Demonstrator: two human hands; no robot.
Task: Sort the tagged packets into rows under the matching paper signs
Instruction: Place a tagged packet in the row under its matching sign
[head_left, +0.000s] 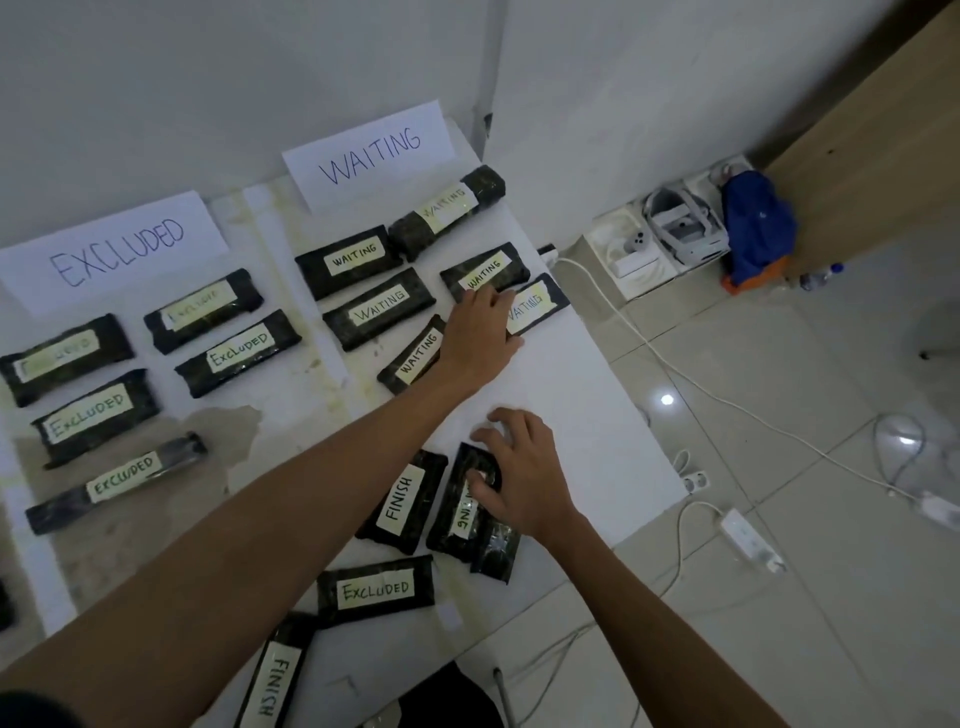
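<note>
The packets are dark, greenish-black wrapped bundles, oblong, each with a strip of pale yellow tape handwritten in marker. They lie on a stained white table (576, 415).

2 white paper signs lettered in blue stand at the far side. Under the EXCLUDED sign (114, 254) lie 5 packets tagged EXCLUDED, among them one (96, 418) in the left column and a slimmer one (117, 483) nearest the viewer. Under the WAITING sign (371, 153) lie 6 packets tagged WAITING, roughly in 2 columns, with a rounder roll (447, 210) just below the sign.

The left hand (480, 332) reaches across to that group, fingers fairly straight and flat, lying on the edge packet (540, 301) at the table's right rim and touching the WAITING packet (485, 270) just behind it; it grips nothing.

The right hand (524, 467) is clawed over the far end of the half-hidden packet (493, 545), fingers curled round its end and thumb on the tag, of which only "ING" shows.

Just left of it lies a FINISH packet (402, 501), and nearer still a loose EXCLUDED packet (376, 590) and a second FINISH packet (275, 675).
</note>
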